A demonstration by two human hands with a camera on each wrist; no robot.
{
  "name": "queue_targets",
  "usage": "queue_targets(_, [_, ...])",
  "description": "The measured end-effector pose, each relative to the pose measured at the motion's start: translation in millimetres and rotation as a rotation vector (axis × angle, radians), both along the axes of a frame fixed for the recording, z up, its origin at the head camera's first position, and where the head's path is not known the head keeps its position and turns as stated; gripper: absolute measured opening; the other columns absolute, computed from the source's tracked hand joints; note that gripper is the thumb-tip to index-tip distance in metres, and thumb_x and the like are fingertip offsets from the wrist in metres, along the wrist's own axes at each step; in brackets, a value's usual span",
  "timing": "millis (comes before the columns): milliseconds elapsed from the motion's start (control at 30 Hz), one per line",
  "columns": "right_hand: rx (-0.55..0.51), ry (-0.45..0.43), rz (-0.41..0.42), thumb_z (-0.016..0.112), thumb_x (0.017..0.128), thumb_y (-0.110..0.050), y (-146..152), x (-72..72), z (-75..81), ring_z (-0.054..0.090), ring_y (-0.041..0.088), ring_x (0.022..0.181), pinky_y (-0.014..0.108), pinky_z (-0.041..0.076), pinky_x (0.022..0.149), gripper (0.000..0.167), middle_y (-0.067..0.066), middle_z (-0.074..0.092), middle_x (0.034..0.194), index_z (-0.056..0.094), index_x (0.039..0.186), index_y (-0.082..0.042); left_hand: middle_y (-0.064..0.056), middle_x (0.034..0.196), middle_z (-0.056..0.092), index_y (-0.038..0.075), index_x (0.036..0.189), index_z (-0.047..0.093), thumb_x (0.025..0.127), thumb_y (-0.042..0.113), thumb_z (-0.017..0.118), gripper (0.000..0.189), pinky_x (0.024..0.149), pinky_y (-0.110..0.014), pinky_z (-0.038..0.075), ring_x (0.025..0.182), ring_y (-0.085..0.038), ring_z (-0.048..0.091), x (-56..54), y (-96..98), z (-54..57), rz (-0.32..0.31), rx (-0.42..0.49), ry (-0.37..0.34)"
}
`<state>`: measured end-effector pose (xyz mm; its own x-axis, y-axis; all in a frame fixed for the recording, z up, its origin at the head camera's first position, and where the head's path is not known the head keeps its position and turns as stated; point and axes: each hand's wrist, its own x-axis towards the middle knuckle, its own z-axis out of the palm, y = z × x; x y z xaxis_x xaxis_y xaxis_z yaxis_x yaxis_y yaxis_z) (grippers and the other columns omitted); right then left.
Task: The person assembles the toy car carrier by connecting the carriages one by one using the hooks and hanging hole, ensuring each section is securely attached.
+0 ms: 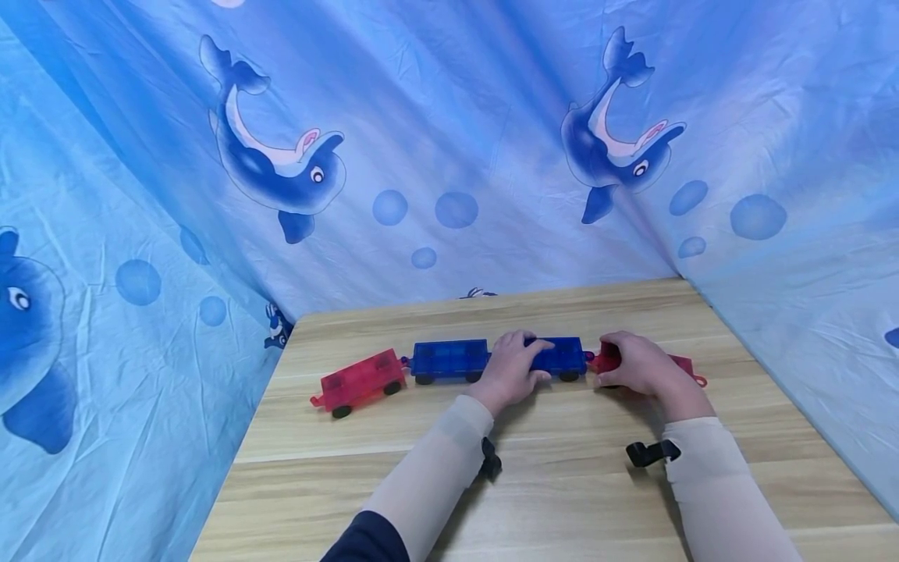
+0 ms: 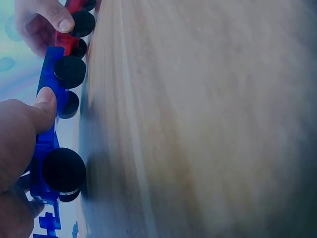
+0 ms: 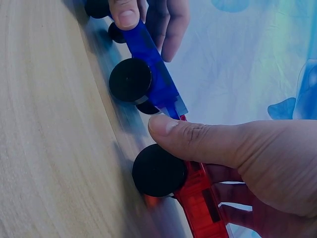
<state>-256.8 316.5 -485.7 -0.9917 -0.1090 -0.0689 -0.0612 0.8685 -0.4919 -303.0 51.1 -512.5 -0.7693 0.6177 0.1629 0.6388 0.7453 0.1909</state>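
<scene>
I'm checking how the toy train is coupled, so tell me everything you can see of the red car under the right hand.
The red car is a flat, see-through red plastic wagon with black round wheels, standing upright on the wooden table at the right end of the train. The right hand covers most of it, thumb on the near side above a wheel, fingers over the far side. A small red hook juts from its right end. Its left end meets the blue car, which the left hand holds.
</scene>
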Motion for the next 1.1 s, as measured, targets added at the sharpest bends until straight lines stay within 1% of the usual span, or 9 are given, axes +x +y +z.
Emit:
queue_targets(233, [-0.004,-0.002,0.003,0.094,0.080,-0.034,0.4,-0.5,-1.0,0.053,0.048,0.126,0.067,0.045,0.104,0.095,0.033,0.053,0.142,0.047,0.151,0.006,-0.003,0.155,0.047,0.037,0.152,0.053,0.101,0.051,0.064,0.054,0.124,-0.045,0.029,0.144,-0.025,0.043,-0.4,-0.4,-2.8,-0.003,0.004,0.022])
queue_targets(567, [-0.001,-0.003,0.002,0.094,0.079,-0.035,0.2,-0.4,-0.3,0.054,0.048,0.124,0.067,0.046,0.104,0.095,0.032,0.053,0.142,0.047,0.151,0.006,-0.003,0.155,0.047,0.036,0.152,0.053,0.100,0.051,0.064,0.055,0.125,-0.044,0.026,0.145,-0.025,0.042,0.4,-1.2,-0.4,0.006,0.006,-0.011])
queue_targets(900, [-0.001,0.001,0.001,0.094,0.079,-0.035,0.0,-1.3,-1.0,0.054,0.048,0.125,0.067,0.045,0.104,0.095,0.033,0.053,0.142,0.047,0.151,0.007,-0.002,0.155,0.047,0.038,0.152,0.052,0.100,0.052,0.063,0.055,0.126,-0.043,0.025,0.145,-0.024,0.042,-0.5,-0.6,-0.6,0.006,-0.003,-0.010])
queue_targets(1100, [-0.003,-0.003,0.002,0.094,0.079,-0.035,0.4,-0.9,-1.4,0.053,0.049,0.125,0.067,0.045,0.104,0.096,0.033,0.053,0.142,0.047,0.151,0.007,-0.002,0.155,0.047,0.037,0.152,0.052,0.101,0.051,0.064,0.055,0.126,-0.043,0.024,0.145,-0.023,0.042,1.2,-0.9,1.1,0.004,-0.001,-0.014])
